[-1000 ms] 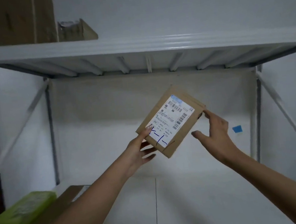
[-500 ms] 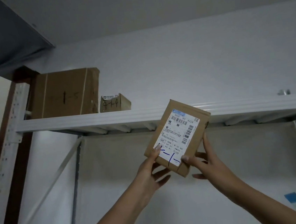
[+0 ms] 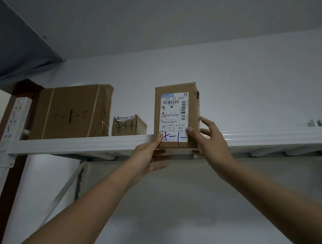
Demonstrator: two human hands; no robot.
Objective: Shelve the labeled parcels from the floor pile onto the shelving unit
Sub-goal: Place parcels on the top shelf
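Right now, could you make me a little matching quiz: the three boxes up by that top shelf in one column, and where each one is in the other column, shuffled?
Things:
1. large box
2. small box
3. labelled parcel

Places:
a. held upright at the front edge of the shelf by the left hand and right hand
b. at the shelf's left end
c. on the shelf, between the other two

Pairs: 1-b; 2-c; 3-a
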